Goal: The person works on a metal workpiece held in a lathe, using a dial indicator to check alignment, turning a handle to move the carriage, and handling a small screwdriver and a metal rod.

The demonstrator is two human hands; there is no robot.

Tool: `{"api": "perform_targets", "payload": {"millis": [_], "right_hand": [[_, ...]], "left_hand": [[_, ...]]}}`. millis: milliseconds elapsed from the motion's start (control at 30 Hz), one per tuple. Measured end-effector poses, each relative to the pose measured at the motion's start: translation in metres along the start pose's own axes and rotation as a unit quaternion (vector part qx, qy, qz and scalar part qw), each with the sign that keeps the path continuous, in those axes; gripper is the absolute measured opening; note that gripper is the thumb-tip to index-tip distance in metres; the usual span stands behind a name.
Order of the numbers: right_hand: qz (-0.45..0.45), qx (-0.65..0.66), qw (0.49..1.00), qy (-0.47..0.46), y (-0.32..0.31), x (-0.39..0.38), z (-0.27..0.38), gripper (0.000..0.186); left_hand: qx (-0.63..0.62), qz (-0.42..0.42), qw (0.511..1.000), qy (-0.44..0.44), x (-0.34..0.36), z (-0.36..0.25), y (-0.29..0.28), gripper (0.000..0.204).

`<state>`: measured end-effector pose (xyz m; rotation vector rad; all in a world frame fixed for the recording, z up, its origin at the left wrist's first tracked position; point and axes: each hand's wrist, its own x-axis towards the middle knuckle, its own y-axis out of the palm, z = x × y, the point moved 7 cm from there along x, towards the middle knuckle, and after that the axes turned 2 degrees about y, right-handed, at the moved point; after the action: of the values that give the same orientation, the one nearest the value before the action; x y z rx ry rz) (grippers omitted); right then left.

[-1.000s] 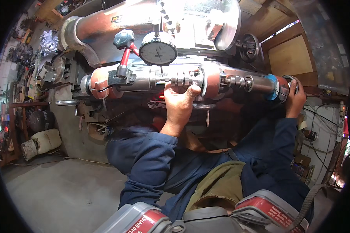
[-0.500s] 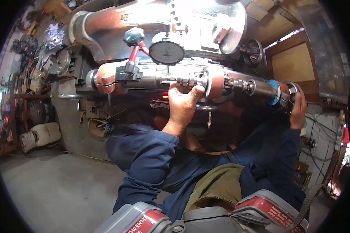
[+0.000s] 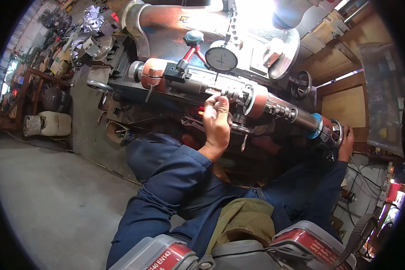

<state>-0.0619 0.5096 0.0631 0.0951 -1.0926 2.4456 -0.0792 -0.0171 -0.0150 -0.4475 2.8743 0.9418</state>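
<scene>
A short metal camshaft [image 3: 232, 95] lies across the machine, between its left and right holding heads. My left hand [image 3: 217, 123] comes up from below, its fingers curled and closed at the camshaft's near side, thumb upward; the fingertips are partly hidden. Above the shaft stands a round dial indicator [image 3: 221, 58], its thin stem pointing down at the work. A red jointed arm with a dark knob [image 3: 194, 38] stands beside the dial. At the machine's right end my right hand [image 3: 346, 143] has its fingers wrapped round the rim of a metal handwheel [image 3: 336, 135].
Behind the shaft stands a large grinding wheel guard [image 3: 288, 56] under a bright lamp. Another handwheel [image 3: 301, 84] sits at the back right. A lever handle [image 3: 243, 146] juts out below the shaft. A pale plastic canister [image 3: 55, 123] stands on the floor at left.
My view has tilted and shifted, so the machine appears slanted downward to the right. My left hand's fingers have curled in more at the camshaft. My right hand stays at the handwheel.
</scene>
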Motion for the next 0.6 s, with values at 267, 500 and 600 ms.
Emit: {"api": "perform_targets", "payload": {"millis": [267,500,600], "right_hand": [[0.215,0.435,0.86,0.16,0.061,0.005,-0.046,0.022],[0.164,0.13,0.964,0.163,0.041,-0.052,-0.067,0.021],[0.146,0.033,0.983,0.106,0.013,-0.066,-0.05,0.022]], "left_hand": [[-0.02,-0.056,0.997,0.047,0.005,-0.004,-0.015,0.022],[-0.023,-0.038,0.982,0.183,-0.005,-0.026,-0.013,0.015],[0.049,0.005,0.941,0.335,-0.014,-0.059,-0.006,0.019]]}}
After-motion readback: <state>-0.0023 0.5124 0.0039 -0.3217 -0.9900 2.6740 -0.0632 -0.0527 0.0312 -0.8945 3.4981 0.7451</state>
